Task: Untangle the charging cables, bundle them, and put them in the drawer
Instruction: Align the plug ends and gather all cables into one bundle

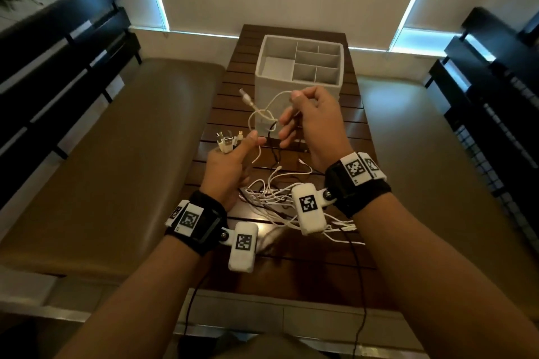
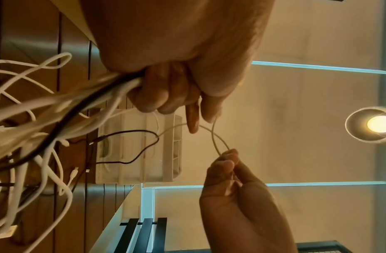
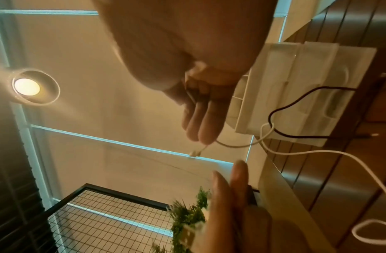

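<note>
My left hand (image 1: 237, 148) grips a bunch of cable ends, with their USB plugs (image 1: 226, 140) sticking up out of the fist. In the left wrist view the left hand (image 2: 165, 102) is wrapped around several white strands and one black. My right hand (image 1: 294, 102), raised in front of the box, pinches a thin white cable (image 1: 262, 116) that loops in the air, its plug (image 1: 245, 96) pointing up left. A black cable (image 1: 272, 137) hangs through that loop. The rest of the cable tangle (image 1: 277, 195) lies on the table under my wrists. The white divided drawer box (image 1: 299, 67) stands behind.
The slatted wooden table (image 1: 344, 137) is narrow. A brown cushioned bench (image 1: 116, 154) runs along its left side. Dark racks stand at both far sides. Thin black cords (image 1: 360, 285) hang off the table's near edge.
</note>
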Tool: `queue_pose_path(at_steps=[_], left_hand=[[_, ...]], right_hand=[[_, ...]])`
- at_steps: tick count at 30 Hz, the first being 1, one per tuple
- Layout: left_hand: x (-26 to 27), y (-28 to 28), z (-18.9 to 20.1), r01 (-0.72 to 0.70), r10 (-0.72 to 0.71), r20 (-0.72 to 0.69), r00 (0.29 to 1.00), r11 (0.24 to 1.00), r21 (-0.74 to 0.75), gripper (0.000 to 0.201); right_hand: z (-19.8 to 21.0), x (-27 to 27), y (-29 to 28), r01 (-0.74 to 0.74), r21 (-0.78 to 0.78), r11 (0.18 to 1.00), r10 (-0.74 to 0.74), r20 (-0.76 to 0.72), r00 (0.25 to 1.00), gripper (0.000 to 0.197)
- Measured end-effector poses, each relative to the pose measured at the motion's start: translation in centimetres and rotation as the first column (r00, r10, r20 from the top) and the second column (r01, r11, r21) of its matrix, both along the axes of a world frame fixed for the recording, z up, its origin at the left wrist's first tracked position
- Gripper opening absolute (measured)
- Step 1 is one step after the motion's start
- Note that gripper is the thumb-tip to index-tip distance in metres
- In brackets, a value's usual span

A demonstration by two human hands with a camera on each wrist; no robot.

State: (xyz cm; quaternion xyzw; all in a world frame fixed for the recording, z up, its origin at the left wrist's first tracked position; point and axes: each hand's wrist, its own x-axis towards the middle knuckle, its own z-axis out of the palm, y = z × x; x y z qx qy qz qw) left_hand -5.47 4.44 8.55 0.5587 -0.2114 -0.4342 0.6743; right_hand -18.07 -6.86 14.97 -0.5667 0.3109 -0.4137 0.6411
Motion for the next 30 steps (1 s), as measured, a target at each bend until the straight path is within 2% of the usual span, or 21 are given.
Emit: queue_pose_path(at_steps=[5,8,11,12,17,20,24,27,30], left_hand=[[-1.4,-0.5,-0.1,0.095,-0.095,0.004,0.995,0.992,-0.078,0.048],[-2.1,-0.6,0.4,0.022,-0.022,0.002,1.0,0.992,-0.126,0.059],[-2.4,-0.9,0.8,-0.027,0.033,0.039,0.999,0.989,-0.144,0.034],[-2.4,-1.0,0.8,-0.033,0.04,0.049,0.998,0.988,-0.149,0.031],[-3.0,-0.8,0.9,-0.078,0.091,0.082,0.992,0.985,-0.154,0.03],[-3.1,-0.8,1.3,-0.093,0.114,0.109,0.988,0.979,-0.181,0.013],[-3.1,-0.9,1.7,-0.027,0.076,0.243,0.967,0.98,-0.198,0.023],[-3.2,-0.7,2.1,0.021,0.043,0.297,0.954,0.978,-0.208,0.041],[-2.9,-0.6,2.0,0.031,0.03,0.288,0.957,0.978,-0.204,0.028]], right_hand=[[-1.6,-1.1,1.2,-0.013,0.251,0.968,-0.022,0.134,0.991,0.009],[-2.7,-2.0,1.9,-0.047,0.337,0.94,0.017,0.093,0.996,0.01],[-4.2,-3.0,2.7,-0.055,0.393,0.918,0.042,0.042,0.998,0.012],[-4.7,-3.3,2.8,-0.052,0.411,0.91,0.042,0.034,0.999,0.011],[-5.4,-4.1,3.4,-0.057,0.446,0.893,0.064,0.0,0.998,0.014],[-5.8,-4.3,3.7,-0.072,0.464,0.883,0.107,-0.049,0.993,0.013],[-6.3,-4.1,4.6,-0.125,0.462,0.878,0.189,-0.094,0.978,0.007],[-6.3,-3.6,5.0,-0.154,0.432,0.889,0.192,-0.045,0.98,0.007],[-6.1,-3.4,4.5,-0.142,0.449,0.882,0.125,0.066,0.99,0.007]])
